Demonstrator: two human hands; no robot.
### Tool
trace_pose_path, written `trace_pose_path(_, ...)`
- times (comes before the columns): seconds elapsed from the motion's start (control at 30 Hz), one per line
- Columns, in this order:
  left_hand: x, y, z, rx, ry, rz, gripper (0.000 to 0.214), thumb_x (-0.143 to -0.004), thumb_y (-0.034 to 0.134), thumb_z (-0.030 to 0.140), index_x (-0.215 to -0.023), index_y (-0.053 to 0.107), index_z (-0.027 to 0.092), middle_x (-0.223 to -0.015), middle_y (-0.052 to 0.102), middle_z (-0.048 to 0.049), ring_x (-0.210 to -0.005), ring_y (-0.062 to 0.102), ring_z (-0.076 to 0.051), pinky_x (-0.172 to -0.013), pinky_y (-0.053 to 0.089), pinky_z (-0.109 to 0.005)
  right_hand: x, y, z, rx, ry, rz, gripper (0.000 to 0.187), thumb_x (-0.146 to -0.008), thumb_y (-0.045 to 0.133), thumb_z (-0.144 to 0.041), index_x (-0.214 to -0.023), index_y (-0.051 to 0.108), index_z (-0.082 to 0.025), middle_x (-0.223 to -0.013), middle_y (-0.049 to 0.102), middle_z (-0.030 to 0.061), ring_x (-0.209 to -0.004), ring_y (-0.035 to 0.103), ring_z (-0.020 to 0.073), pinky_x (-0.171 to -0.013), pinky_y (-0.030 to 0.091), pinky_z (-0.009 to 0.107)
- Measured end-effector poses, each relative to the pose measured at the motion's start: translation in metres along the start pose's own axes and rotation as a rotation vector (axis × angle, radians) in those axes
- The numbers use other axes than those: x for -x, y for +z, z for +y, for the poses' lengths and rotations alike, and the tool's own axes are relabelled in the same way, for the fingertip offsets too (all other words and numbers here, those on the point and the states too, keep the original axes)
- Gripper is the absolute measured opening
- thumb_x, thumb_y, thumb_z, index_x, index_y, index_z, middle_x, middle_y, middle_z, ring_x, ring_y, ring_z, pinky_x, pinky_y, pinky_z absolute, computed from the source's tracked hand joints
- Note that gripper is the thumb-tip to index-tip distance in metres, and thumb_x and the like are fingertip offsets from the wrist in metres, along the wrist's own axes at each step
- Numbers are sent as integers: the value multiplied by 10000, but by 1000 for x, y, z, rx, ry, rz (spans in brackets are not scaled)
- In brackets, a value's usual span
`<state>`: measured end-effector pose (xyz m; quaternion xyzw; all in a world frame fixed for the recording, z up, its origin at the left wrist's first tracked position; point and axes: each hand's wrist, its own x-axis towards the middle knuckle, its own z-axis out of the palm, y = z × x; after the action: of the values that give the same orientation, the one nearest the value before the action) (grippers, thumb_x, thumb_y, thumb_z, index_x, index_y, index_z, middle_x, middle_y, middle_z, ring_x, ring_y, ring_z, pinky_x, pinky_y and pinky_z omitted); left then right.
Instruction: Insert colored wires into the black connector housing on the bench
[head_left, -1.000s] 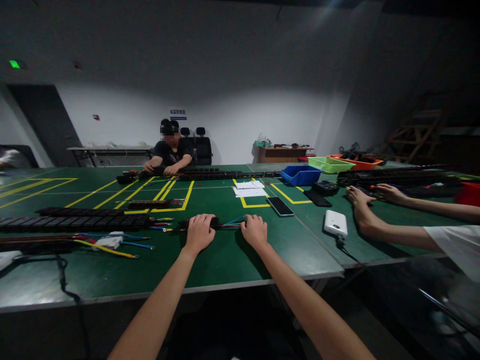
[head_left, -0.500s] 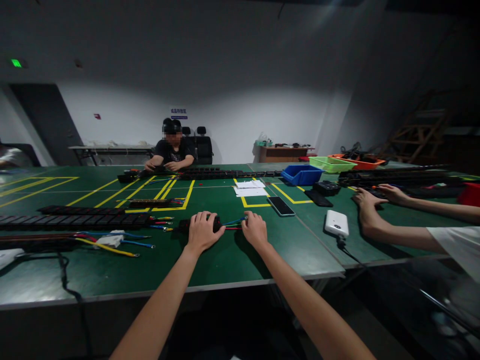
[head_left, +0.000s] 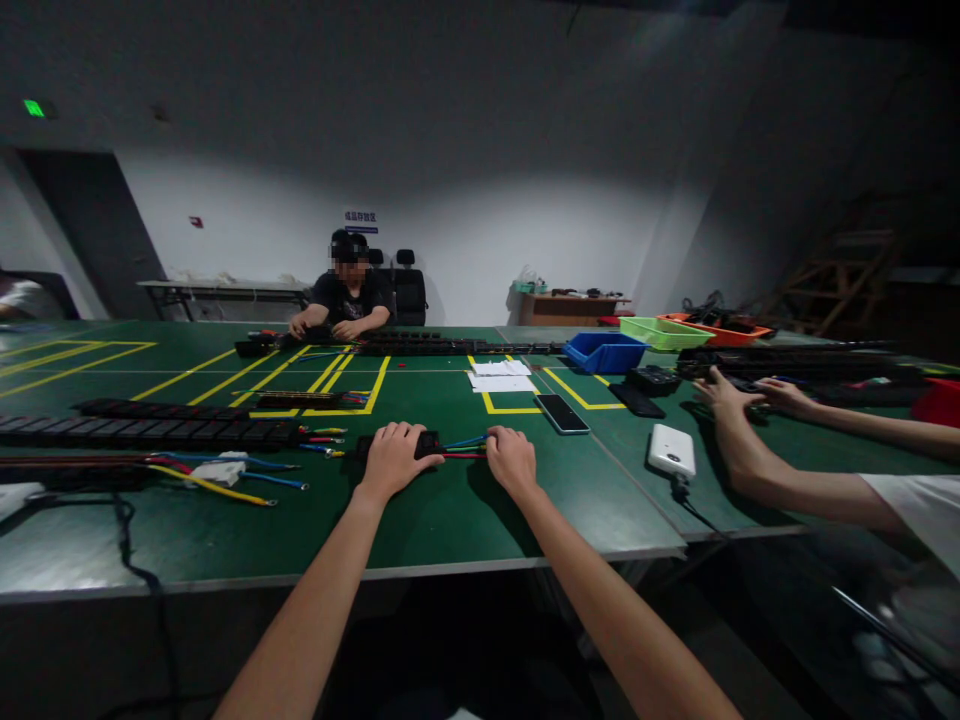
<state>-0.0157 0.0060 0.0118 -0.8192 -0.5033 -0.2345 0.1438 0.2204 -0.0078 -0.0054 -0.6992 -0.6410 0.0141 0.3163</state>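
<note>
My left hand (head_left: 391, 458) lies curled over a short black cable-chain piece (head_left: 427, 443) on the green table (head_left: 450, 510). Red, blue and green wires (head_left: 465, 448) run out of that piece to the right. My right hand (head_left: 511, 459) is closed around the far ends of those wires. Both hands rest on the table near its front edge, a hand's width apart.
Long black cable chains (head_left: 150, 432) and loose coloured wires (head_left: 225, 485) lie to the left. A dark phone (head_left: 561, 413), white power bank (head_left: 671, 450), papers (head_left: 499, 377) and blue bin (head_left: 602, 351) sit right. A co-worker's arms (head_left: 765, 450) reach in from the right; another person (head_left: 345, 300) sits opposite.
My view has shifted slightly. My left hand has spread a little further over the black piece. The co-worker's hands at the right have moved farther back on the table.
</note>
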Motion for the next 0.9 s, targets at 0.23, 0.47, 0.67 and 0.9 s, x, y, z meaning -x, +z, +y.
trace_pose_path(0.23, -2, -5, 2, 63, -9, 87, 688, -853, 474, 784, -1188, 645, 208, -1087, 675, -107, -1024, 578, -289, -860, 432, -395, -2, -4, 2, -76, 5, 163, 387, -1007, 406, -353, -1040, 758, -195, -1136, 675, 112, -1035, 584, 248, -872, 407, 328)
trace_pose_path(0.47, -3, -6, -3, 84, -77, 173, 692, -854, 471, 786, -1209, 639, 215, -1143, 677, -112, -1070, 583, -305, -891, 436, -419, -5, -5, 4, -199, -22, 146, 494, -1049, 302, -460, -1218, 689, -204, -1131, 726, 84, -1035, 632, 243, -881, 409, 321)
trace_pose_path(0.67, -2, -6, -6, 78, -114, 199, 690, -862, 470, 777, -1225, 631, 213, -1183, 670, -118, -1113, 574, -314, -923, 438, -430, -3, -4, 1, -214, -23, 42, 568, -1041, 279, -540, -1340, 615, -193, -1008, 749, 93, -937, 680, 239, -824, 433, 319)
trace_pose_path(0.9, -3, -2, -6, 70, -140, 159, 663, -860, 496, 761, -1217, 640, 222, -1184, 669, -122, -1114, 570, -317, -917, 440, -429, -3, -1, 0, -313, -67, 114, 510, -1036, 327, -492, -1372, 547, -179, -1118, 715, 96, -1040, 643, 228, -884, 449, 321)
